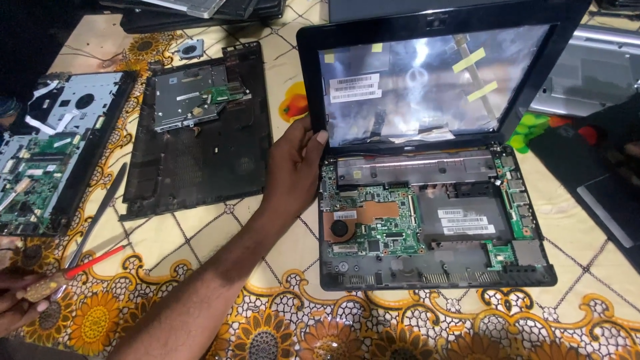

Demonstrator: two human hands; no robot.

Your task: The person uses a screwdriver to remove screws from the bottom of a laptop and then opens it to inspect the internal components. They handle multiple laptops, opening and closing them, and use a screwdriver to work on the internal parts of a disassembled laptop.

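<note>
On a sunflower-patterned tablecloth (200, 240), an opened black netbook (433, 160) with its green motherboard (377, 223) bared stands at centre right, the left hand (293, 167) loosely gripping its glossy screen's left edge, while the right hand (17, 300) closes around a red-shafted screwdriver (83, 265) at lower left.

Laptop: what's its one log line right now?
right hand grips laptop screen edge | left hand holds screwdriver | circuit board exposed

One forearm extended, hand (293, 167) curled in a grip, thumb up
</note>
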